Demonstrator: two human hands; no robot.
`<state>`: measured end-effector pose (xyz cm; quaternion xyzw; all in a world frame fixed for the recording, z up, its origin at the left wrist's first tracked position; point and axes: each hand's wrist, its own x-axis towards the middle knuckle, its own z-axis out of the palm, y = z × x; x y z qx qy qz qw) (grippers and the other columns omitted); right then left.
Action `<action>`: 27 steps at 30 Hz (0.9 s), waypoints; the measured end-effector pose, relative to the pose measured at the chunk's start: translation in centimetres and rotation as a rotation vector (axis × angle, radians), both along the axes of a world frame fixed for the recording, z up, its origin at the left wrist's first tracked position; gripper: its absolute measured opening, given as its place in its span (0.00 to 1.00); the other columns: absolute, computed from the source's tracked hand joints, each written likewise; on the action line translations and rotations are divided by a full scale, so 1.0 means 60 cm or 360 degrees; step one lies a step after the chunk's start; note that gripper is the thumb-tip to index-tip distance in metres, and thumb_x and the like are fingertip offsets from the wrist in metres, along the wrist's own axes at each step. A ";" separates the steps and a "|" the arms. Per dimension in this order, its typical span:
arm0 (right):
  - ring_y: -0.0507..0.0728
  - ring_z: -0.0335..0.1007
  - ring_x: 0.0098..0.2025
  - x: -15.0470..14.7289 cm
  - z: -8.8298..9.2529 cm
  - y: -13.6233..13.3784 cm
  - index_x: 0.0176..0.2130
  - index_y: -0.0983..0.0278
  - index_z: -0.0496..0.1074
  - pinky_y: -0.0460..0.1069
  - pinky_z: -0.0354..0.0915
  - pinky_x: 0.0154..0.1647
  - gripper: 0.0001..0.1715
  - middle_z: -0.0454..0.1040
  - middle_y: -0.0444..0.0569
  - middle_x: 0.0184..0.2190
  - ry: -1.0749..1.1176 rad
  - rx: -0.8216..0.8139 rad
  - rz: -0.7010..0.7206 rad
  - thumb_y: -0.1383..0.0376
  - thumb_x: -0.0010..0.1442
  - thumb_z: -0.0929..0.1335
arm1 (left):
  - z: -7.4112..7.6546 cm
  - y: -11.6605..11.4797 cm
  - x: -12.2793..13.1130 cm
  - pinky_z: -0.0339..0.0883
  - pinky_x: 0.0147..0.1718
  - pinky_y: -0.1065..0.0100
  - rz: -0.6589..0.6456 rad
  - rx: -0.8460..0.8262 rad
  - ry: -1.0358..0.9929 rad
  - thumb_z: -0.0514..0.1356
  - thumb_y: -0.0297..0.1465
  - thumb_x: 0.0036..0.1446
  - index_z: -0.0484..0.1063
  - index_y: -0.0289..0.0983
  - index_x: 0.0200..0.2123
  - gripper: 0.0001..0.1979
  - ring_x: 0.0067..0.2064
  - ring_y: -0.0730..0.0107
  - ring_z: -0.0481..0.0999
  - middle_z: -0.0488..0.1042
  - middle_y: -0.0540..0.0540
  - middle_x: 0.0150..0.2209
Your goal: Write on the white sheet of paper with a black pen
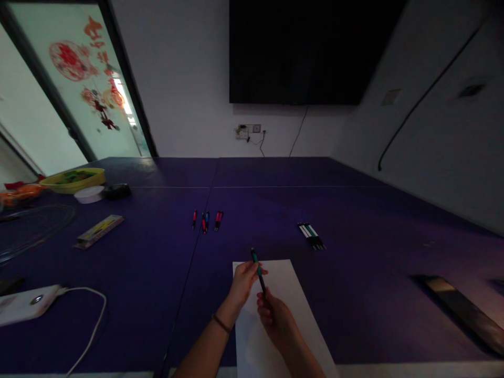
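Both hands on one green pen point(258, 270), held tilted above the white paper point(275, 315). Left hand point(243, 281) pinches the upper barrel, fingers closed round it. Right hand point(273, 312) is curled round the lower end, tip hidden in the fist. Pen is off the paper, not touching it.

Paper looks blank from here, no marks visible. A green pen bundle point(312, 235) lies to the right, well apart; red and blue pens point(207, 220) sit in a loose row further back, untouched as far as I can tell. So only one pen is in play, the rest are waiting.

Hard to read: dim light, can't tell if the pen is capped or being twisted. Left side has a white box with cable point(27, 304), edge cut off.
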<state>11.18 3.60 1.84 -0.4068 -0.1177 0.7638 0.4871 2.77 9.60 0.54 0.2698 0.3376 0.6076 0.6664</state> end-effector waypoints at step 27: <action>0.42 0.53 0.15 -0.009 0.004 0.001 0.21 0.67 0.64 0.38 0.48 0.11 0.19 0.61 0.37 0.14 -0.0209 0.0080 -0.0105 0.62 0.32 0.75 | 0.009 0.006 -0.006 0.62 0.36 0.66 0.0101 -0.0062 0.0022 0.65 0.39 0.36 0.70 0.31 0.25 0.17 0.29 0.66 0.73 0.71 0.46 0.20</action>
